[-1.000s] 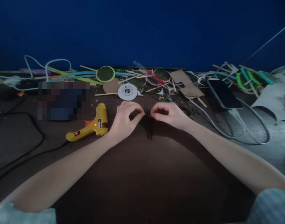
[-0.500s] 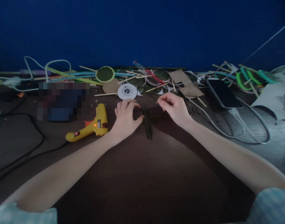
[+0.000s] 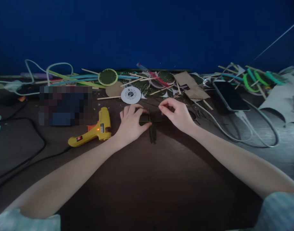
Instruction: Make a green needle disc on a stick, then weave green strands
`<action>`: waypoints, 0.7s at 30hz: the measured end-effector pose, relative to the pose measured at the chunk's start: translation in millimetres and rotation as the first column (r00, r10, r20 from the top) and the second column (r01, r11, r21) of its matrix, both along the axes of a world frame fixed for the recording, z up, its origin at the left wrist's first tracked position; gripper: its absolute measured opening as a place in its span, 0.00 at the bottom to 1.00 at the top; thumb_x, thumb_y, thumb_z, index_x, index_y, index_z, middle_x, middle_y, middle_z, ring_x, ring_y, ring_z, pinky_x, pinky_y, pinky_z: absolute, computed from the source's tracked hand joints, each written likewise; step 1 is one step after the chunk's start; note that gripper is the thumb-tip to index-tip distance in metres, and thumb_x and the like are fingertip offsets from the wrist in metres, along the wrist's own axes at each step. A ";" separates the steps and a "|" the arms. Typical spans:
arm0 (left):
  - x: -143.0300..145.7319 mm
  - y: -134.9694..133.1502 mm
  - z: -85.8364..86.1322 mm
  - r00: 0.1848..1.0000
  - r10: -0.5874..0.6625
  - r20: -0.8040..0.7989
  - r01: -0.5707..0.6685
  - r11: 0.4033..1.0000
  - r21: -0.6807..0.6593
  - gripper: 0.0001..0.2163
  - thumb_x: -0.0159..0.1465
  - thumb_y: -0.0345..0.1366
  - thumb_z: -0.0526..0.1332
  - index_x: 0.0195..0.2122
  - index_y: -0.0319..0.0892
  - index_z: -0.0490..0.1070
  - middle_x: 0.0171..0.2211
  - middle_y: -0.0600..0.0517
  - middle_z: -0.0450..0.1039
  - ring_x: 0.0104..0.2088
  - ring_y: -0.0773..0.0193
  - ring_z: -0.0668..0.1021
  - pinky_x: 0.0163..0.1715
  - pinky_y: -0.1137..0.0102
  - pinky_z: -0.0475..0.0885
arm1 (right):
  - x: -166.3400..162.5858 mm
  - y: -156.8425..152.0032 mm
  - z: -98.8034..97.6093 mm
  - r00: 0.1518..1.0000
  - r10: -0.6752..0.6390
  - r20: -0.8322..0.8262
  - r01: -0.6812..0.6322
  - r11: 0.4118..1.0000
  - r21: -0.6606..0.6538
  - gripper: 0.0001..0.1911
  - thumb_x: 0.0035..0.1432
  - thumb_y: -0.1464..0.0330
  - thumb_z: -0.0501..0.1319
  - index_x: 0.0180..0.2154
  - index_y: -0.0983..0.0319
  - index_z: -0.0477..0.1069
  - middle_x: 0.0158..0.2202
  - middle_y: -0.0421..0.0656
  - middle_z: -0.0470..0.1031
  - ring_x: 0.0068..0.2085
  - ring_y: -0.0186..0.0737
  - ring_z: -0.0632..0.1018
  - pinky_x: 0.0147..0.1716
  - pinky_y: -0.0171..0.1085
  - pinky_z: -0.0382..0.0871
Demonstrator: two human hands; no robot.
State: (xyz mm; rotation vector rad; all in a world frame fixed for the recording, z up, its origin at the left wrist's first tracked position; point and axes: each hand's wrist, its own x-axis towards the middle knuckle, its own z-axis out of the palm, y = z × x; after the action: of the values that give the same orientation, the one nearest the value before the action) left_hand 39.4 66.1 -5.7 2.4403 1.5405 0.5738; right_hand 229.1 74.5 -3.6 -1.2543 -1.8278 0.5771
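Observation:
A small bundle of dark green strips [image 3: 152,134], like flat leaf blades, lies on the brown table with thin strips crossing it. My left hand [image 3: 131,123] is at its left side, thumb and index fingertip against the strips, holding them down. Just right of the bundle, my right hand [image 3: 178,115] is raised a little with thumb and index finger pinched together. Whatever is between those fingertips is too small to make out. A yellow glue gun [image 3: 98,128] with a lit orange light rests left of my left hand.
Behind my hands lie a white printed disc [image 3: 130,95], a round green piece with a yellow rim [image 3: 108,77], wooden sticks and cardboard scraps [image 3: 197,93]. A phone [image 3: 231,95] with a white cable is at the right. Black cords [image 3: 36,154] cross the left side.
My right hand has moved slightly left and toward me, still pinched. My left hand has shifted a little right, its thumb now further over the green strips.

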 end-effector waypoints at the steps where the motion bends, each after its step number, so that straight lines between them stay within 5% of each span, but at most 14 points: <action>1: -0.2 0.1 0.1 1.000 -0.005 0.002 0.005 1.000 -0.002 0.14 0.56 0.40 0.63 0.43 0.44 0.70 0.49 0.48 0.64 0.50 0.50 0.64 0.46 0.57 0.60 | 0.0 0.0 -0.4 1.000 -0.005 0.003 0.005 1.000 -0.002 0.05 0.57 0.67 0.57 0.30 0.61 0.68 0.24 0.38 0.70 0.29 0.35 0.72 0.32 0.36 0.62; 21: 1.3 2.2 0.2 1.000 -0.014 0.004 0.014 1.000 -0.020 0.13 0.55 0.39 0.63 0.40 0.43 0.67 0.47 0.49 0.66 0.48 0.52 0.64 0.45 0.59 0.59 | 1.5 -0.6 -3.5 0.998 -0.039 0.055 0.038 0.999 0.011 0.05 0.54 0.68 0.58 0.29 0.61 0.70 0.26 0.40 0.71 0.30 0.36 0.72 0.32 0.37 0.63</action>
State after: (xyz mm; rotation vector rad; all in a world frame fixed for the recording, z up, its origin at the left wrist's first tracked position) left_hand 40.7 68.4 -5.5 2.4316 1.5191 0.5578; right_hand 230.6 73.9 -7.1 -1.3080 -1.8455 0.5164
